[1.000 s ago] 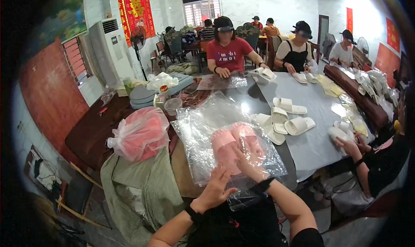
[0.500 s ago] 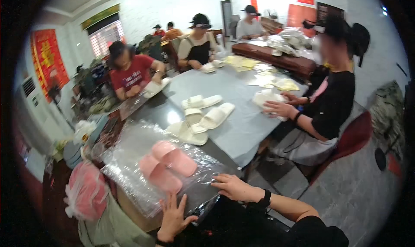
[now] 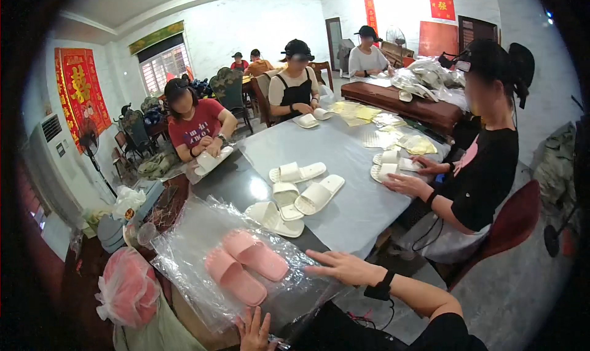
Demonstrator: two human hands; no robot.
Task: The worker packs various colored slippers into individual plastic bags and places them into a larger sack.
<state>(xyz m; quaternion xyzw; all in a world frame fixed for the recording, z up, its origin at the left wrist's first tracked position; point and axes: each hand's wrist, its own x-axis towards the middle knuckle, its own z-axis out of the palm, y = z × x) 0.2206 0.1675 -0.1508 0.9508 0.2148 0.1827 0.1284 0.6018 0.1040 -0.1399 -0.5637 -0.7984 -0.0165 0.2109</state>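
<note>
A pair of pink slide slippers lies soles down, side by side, on a stack of clear plastic bags at the near corner of the table. My left hand is at the bags' near edge, below the slippers' toes or heels, fingers spread and nothing held; the lower picture edge cuts it off. To the right of the slippers, my right hand reaches over the bags' right edge with fingers stretched out and empty. Whether its fingertips touch the plastic I cannot tell.
Several white slippers lie loose on the grey table beyond the bags. Co-workers around it handle white slippers; one sits close on my right. A plastic bag of pink items stands at left. Yellowish sheets lie farther back.
The view has tilted up, so the table and pink slippers sit lower in the picture. My right hand has shifted outward, its fingers straighter. My left hand stays near the bags' edge.
</note>
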